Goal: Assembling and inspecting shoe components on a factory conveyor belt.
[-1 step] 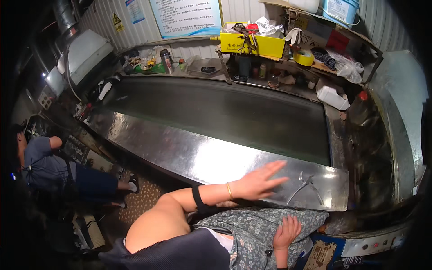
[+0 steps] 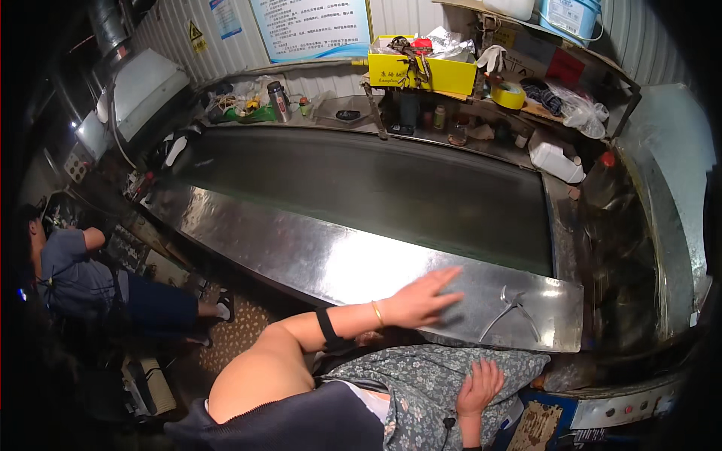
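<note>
My left hand (image 2: 418,299) hovers at the front steel ledge (image 2: 301,240), its fingers stretched and spread with nothing between them. To its right a pair of metal pliers (image 2: 512,304) lies on the ledge, handles parted and pointing toward me; no hand touches it. My right hand (image 2: 481,387) rests on the dark floral apron (image 2: 429,376) over my lap. Its fingers are loosely extended and hold nothing. Behind the ledge stretches a long dark conveyor belt (image 2: 361,188).
Behind the belt, a shelf carries a yellow box (image 2: 421,74), a tape roll (image 2: 508,95) and plastic bags. A white jug (image 2: 555,158) lies at the belt's far right corner, and a thermos (image 2: 279,101) stands at the back left. Another person (image 2: 75,270) is at far left.
My left hand has shifted slightly left along the ledge, away from the pliers. My right hand and the pliers have stayed in place.
</note>
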`<state>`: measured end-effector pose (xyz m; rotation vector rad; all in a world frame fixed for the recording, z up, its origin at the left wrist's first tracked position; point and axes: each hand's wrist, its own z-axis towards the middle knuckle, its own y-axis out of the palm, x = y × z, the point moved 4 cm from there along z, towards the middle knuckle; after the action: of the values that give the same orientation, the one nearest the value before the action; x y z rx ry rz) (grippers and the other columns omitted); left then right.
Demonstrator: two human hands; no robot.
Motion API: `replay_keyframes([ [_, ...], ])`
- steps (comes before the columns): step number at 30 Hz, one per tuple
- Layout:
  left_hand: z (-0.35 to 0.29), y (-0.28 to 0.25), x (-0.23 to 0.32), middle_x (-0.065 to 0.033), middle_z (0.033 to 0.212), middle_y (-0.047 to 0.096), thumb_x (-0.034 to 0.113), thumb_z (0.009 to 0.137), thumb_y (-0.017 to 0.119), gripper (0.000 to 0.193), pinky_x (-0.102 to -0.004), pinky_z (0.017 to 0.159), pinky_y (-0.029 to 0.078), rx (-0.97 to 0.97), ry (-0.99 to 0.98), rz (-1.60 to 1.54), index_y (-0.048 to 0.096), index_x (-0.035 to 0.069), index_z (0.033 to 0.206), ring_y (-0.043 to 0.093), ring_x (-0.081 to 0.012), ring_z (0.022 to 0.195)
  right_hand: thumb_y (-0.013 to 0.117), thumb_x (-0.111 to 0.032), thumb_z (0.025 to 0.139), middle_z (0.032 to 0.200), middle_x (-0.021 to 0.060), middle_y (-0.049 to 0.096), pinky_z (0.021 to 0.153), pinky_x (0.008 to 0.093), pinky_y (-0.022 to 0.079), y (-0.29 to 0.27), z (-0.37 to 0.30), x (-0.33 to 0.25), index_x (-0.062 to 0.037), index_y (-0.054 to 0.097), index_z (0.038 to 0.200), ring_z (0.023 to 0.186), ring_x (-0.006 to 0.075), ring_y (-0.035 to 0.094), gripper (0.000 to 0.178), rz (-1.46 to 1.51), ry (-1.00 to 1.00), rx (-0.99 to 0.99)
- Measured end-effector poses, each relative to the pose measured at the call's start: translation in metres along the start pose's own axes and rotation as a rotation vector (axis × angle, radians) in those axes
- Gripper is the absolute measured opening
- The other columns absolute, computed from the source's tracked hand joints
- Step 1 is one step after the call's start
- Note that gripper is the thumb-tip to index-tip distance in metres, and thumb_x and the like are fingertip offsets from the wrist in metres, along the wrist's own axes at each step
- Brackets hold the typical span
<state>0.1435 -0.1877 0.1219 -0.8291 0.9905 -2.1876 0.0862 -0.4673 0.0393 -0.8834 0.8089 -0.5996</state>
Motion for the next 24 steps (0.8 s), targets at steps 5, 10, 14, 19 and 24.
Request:
replay_keyframes([
  [5,-0.087,0.005,-0.082,-0.0357,0.145,0.026,0.021,0.077,0.072,0.067,-0.0469,0.11,0.033,-0.157,-0.411,0.107,0.045,0.002,0.135,0.037,-0.0481,0.13,0.05,-0.025,0.089,0.123,0.0147,0.06,0.109,0.0553,0.023,0.004,-0.005,0.003,-0.0033,0.065,0.11,0.123,0.0385,0.047,0.034,0.022,0.035,0.004],
  [10,-0.123,-0.042,-0.128,-0.0289,0.152,0.02,0.022,0.078,0.071,0.066,-0.0462,0.113,0.031,-0.106,-0.583,0.301,0.045,0.007,0.137,0.03,-0.0437,0.138,0.048,-0.025,0.09,0.124,0.0156,0.06,0.109,0.0559,0.023,0.009,-0.004,0.005,-0.0024,0.064,0.111,0.124,0.0391,0.047,0.035,0.004,0.023,-0.014],
  [14,-0.133,-0.068,-0.156,-0.0269,0.154,0.015,0.024,0.081,0.07,0.064,-0.0451,0.114,0.029,-0.149,-0.653,0.372,0.044,0.007,0.138,0.027,-0.0423,0.14,0.047,-0.024,0.09,0.125,0.017,0.06,0.109,0.0562,0.023,0.01,-0.001,0.01,-0.0021,0.063,0.112,0.124,0.04,0.047,0.035,-0.037,0.007,-0.017],
  [19,-0.142,-0.085,-0.171,-0.0272,0.154,0.017,0.022,0.081,0.069,0.062,-0.0455,0.114,0.028,-0.146,-0.766,0.396,0.047,0.006,0.136,0.026,-0.0419,0.14,0.044,-0.016,0.092,0.128,0.0185,0.057,0.111,0.0569,0.021,0.013,0.0,0.011,-0.0013,0.058,0.12,0.128,0.0388,0.045,0.036,-0.063,-0.005,-0.067],
  [24,-0.15,-0.091,-0.179,-0.0258,0.154,0.018,0.022,0.081,0.069,0.062,-0.045,0.114,0.028,-0.174,-0.764,0.42,0.047,0.006,0.136,0.026,-0.0409,0.141,0.044,-0.018,0.091,0.127,0.0169,0.058,0.109,0.0577,0.023,0.017,0.0,0.012,-0.0018,0.059,0.118,0.125,0.0384,0.048,0.035,-0.094,-0.035,-0.04],
])
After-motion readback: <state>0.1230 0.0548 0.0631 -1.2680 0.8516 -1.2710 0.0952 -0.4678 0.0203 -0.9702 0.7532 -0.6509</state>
